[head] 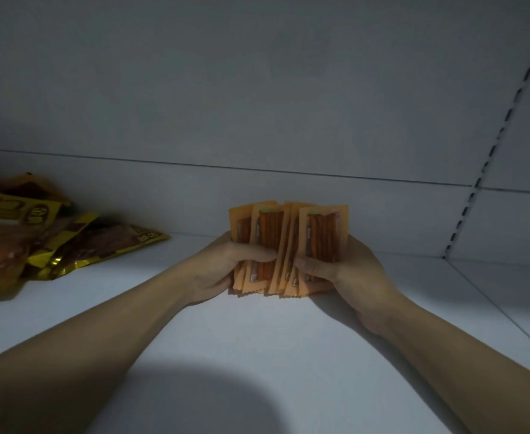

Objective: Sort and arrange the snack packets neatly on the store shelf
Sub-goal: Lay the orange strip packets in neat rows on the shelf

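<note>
Left hand (218, 272) and right hand (348, 272) are both clasped round a fanned stack of orange packets (288, 239). The stack's left side is gripped by the left hand and its right side by the right, with a thumb laid across the front on each side. The packets are held upright near the back panel (257, 89), low over the white shelf (257, 355); whether their crimped lower edges touch it cannot be told. Orange sticks are shown on each packet's front. Yellow packets (54, 242) are heaped on the same shelf, well apart to the left.
</note>
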Available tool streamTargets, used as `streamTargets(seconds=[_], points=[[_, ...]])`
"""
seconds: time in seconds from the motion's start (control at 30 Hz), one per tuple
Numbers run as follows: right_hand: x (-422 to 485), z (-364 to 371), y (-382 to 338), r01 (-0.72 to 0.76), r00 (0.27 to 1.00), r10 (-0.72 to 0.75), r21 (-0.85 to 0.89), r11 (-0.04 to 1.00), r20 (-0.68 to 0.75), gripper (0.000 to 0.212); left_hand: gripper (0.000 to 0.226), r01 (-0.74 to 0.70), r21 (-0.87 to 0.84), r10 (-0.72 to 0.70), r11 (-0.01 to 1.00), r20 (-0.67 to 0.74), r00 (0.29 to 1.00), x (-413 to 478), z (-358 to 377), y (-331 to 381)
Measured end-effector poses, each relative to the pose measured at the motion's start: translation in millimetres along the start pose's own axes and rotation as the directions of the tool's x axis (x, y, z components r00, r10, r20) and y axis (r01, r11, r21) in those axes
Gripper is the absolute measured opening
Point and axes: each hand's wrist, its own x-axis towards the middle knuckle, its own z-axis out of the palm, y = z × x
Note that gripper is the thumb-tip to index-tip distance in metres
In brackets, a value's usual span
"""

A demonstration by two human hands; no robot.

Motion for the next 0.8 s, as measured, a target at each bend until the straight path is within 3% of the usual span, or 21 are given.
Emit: streamTargets(seconds=[0.2,0.43,0.63,0.8], points=[[0,3,1,-0.027,0.998,0.029,0.042,0.999,-0.047,0.036,0.045,-0.043,0.055,0.045,0.998,-0.037,0.998,0,2,-6],[0,3,-2,-0.122,0.987,0.098,0.193,0.974,0.130,0.053,0.038,-0.080,0.038,0.083,0.996,-0.077,0.994,8,0,-11],[3,4,-1,-0.035,0.999,0.037,0.069,0.997,-0.025,0.058,0.049,-0.073,-0.009,0.071,0.997,-0.136,0.988,11,1,-12],[4,-1,-1,-0.064,0.998,0.066,0.091,0.994,-0.021,0.054,0.046,-0.043,-0.028,0.043,0.999,-0.020,0.999,9,-8,-10]])
